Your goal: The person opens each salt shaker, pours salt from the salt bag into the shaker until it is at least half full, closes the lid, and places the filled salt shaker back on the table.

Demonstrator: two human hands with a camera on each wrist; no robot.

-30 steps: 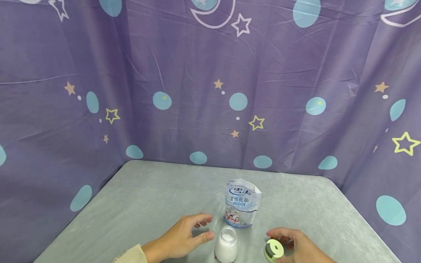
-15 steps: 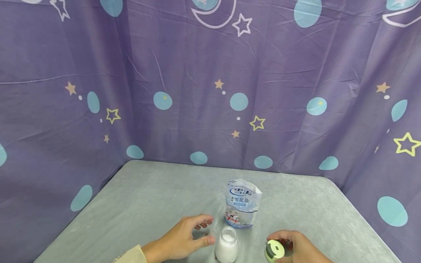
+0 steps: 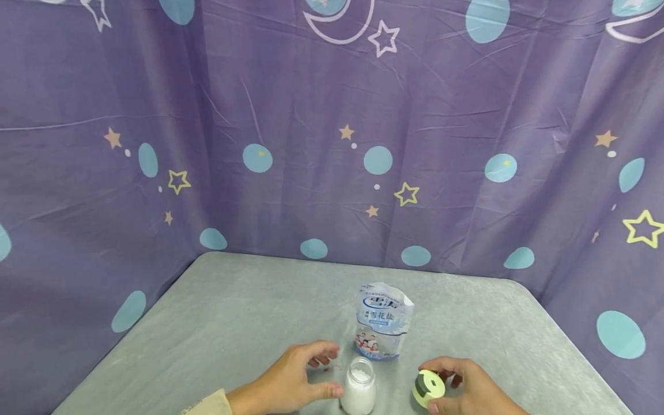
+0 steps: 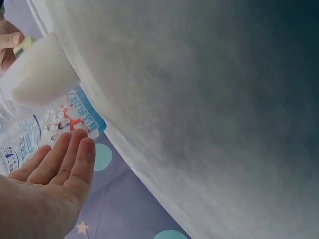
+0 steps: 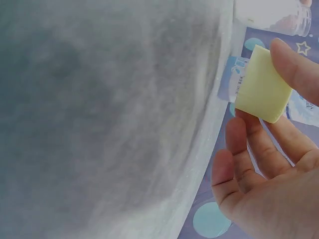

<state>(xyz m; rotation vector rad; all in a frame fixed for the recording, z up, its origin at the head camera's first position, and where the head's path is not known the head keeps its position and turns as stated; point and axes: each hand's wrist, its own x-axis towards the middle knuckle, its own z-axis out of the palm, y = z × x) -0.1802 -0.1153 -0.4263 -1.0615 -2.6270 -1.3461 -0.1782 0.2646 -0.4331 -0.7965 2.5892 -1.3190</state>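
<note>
A clear glass jar (image 3: pixel 358 386), filled nearly to its neck with white grains, stands uncapped on the table. Just left of it is my left hand (image 3: pixel 293 377), fingers apart and thumb tip close to the jar's side; whether they touch I cannot tell. In the left wrist view the left hand (image 4: pixel 55 184) has its fingers loosely extended. My right hand (image 3: pixel 467 387) pinches a pale yellow-green lid (image 3: pixel 429 387) with a dark grey-green patch. The right wrist view has the lid (image 5: pixel 264 84) between thumb and fingers.
Behind the jar stands a blue and white salt pouch (image 3: pixel 383 323), upright with its top edge uneven. The grey table (image 3: pixel 249 305) extends back to a purple curtain (image 3: pixel 311 219) patterned with stars. A few small dark specks lie near the left hand.
My right hand tilts the lid and shifts it slightly left and up. The left hand edges right, its thumb closer to the jar. Jar and pouch stay put.
</note>
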